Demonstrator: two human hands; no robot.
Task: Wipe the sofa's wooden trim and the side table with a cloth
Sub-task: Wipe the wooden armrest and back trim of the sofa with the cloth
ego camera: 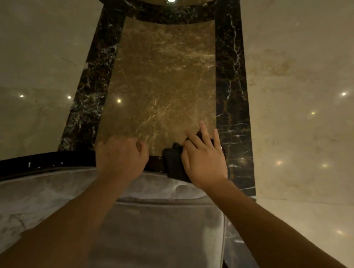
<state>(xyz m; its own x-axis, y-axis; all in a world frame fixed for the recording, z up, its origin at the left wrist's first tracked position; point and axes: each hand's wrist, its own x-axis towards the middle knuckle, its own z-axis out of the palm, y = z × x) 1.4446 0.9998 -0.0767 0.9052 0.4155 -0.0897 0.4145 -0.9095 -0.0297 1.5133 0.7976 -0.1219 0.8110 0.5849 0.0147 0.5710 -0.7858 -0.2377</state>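
A polished marble floor [165, 80], tan bordered by black veined bands, fills the background and mirrors small ceiling lights. We look down over a pale, velvety sofa back [155, 226], capped by a curved, glossy dark wooden trim [44, 164].

Our left hand [121, 158] sits on the trim, its grip closed with fingers curled over the trim's far edge, seemingly as a brace. Just beside it along the trim, our right hand [203, 158] lies flat with fingers spread and straight, an open grip pressing a dark cloth [173, 163] onto the trim. The cloth drapes over the trim's top and down its near face.

We judge the cloth soft, light and limp, so it should follow the curve. It is best held under a flat palm, with its loose edge tucked in so it does not bunch. The lacquered trim looks hard and slick, so the cloth should glide easily. The side table is not in view.
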